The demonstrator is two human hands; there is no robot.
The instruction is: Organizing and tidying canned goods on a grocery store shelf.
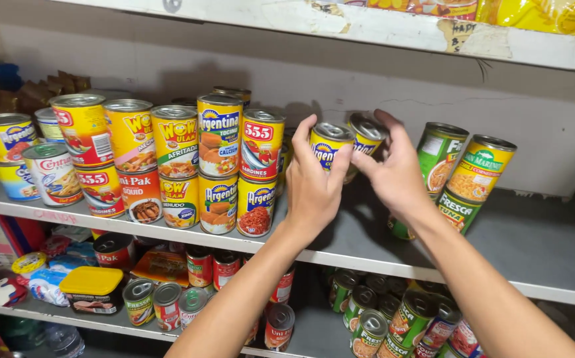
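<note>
My left hand [311, 189] grips a yellow-labelled food can [328, 142], held up above the grey middle shelf [532, 248]. Close beside it, my right hand [397, 174] has its fingers around a second yellow can [367, 134] tilted towards the back wall. Both cans hover to the right of a stacked block of cans [218, 162] with yellow, red and orange labels. The lower halves of the two held cans are hidden by my fingers.
Green and yellow cans [460, 176] lean stacked at the right of the shelf. More cans [393, 311] fill the lower shelf, along with a yellow-lidded tub [92, 286] and packets. A white upper shelf [393, 30] runs overhead. Bare grey shelf lies under my hands.
</note>
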